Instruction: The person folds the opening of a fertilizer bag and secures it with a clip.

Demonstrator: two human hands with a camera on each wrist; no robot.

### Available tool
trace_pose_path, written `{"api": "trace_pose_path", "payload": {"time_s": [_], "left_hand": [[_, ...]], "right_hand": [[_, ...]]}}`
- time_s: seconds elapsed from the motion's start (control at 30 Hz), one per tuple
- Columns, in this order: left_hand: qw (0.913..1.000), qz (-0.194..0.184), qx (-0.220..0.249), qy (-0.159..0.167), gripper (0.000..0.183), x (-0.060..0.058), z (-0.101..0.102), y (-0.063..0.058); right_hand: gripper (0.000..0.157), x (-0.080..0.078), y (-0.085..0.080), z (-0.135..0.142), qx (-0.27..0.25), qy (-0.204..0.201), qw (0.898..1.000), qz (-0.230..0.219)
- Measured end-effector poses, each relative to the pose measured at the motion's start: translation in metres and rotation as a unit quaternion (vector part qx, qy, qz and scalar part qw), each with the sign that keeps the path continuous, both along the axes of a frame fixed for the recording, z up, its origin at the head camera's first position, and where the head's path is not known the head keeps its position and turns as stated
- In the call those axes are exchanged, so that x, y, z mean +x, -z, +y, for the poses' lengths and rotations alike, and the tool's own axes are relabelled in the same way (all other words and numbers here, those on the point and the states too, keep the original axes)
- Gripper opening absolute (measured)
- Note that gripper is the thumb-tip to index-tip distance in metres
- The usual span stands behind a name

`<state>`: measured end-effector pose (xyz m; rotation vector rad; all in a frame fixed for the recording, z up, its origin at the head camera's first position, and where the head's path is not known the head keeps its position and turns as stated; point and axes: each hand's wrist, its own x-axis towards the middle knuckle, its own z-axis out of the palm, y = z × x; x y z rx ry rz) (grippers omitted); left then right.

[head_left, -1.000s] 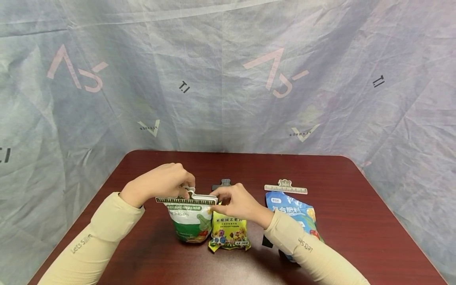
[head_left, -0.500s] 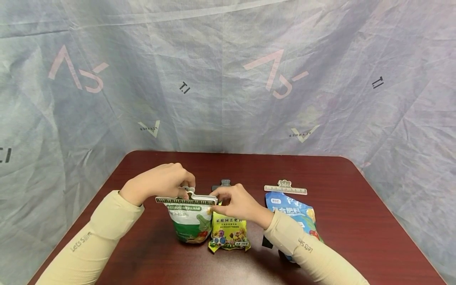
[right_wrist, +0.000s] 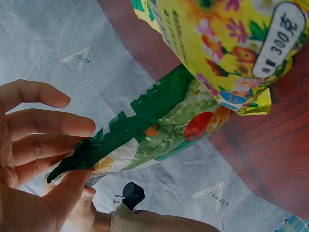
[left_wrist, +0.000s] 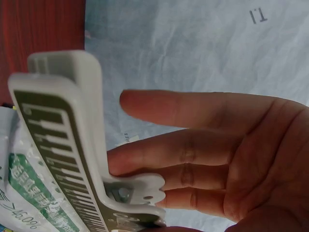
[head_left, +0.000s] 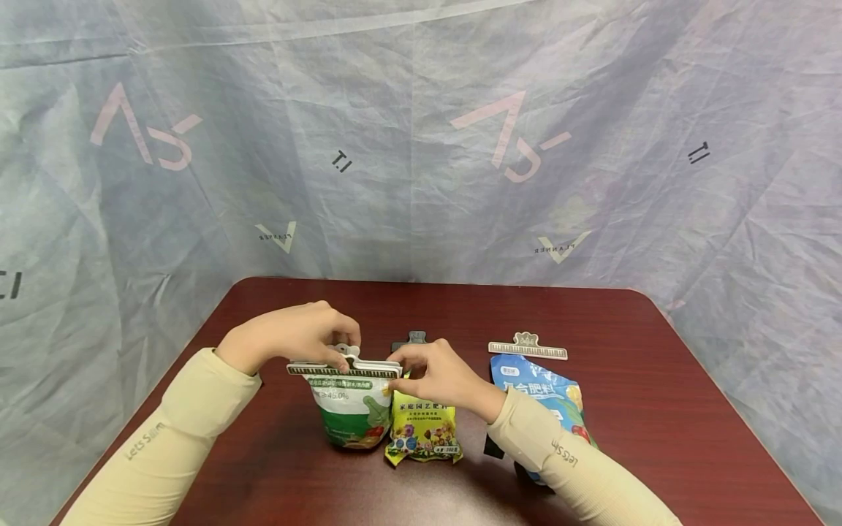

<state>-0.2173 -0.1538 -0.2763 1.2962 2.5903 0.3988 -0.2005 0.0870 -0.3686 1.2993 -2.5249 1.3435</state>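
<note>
White piano-key clip (head_left: 343,370) runs left-to-right across the top of the green-and-white bag (head_left: 351,413), lower left of centre, left hand (head_left: 296,332) pinching its handle (left_wrist: 145,186) midway, right hand (head_left: 437,372) kinda pinching the bag's right corner.

Head view looks forward, down; close wrist views share green bag (head_left: 354,416)

From where I stand, soft, even light spreads across the pale cloth (head_left: 411,183), a hazy glare whitens the near side of the dark red table (head_left: 421,508), and faint shadow gathers beside the green-and-white bag (head_left: 351,421); from both wrists everything looks dimmer and cooler, the left hand (left_wrist: 236,154) partly shaded
</note>
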Motion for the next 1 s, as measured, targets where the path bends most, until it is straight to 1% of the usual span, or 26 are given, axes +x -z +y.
{"api": "trace_pose_path", "payload": {"time_s": [0.17,0.47,0.6,0.73,0.87,1.0], "left_hand": [[0.9993,-0.033,0.017,0.008,0.017,-0.004,-0.005,0.003],[0.9968,-0.069,0.039,0.012,0.019,-0.007,-0.012,0.007],[0.9954,-0.085,0.044,0.000,0.026,-0.007,-0.015,0.009],[0.9945,-0.087,0.055,-0.015,0.029,-0.007,-0.020,0.011],[0.9928,-0.084,0.079,-0.033,0.027,-0.007,-0.026,0.012],[0.9872,-0.107,0.108,-0.048,0.021,-0.006,-0.034,0.014]], "right_hand": [[0.018,0.001,-0.001,0.000,0.007,0.001,1.000,0.005],[0.019,0.000,-0.002,0.000,0.007,0.002,1.000,0.006],[0.019,0.000,-0.001,0.000,0.009,0.002,1.000,0.005],[0.019,0.000,-0.002,0.000,0.010,0.005,1.000,0.004],[0.018,0.001,-0.002,-0.001,0.006,0.004,1.000,0.001],[0.018,0.002,-0.002,-0.001,0.008,0.007,1.000,-0.001]]}}
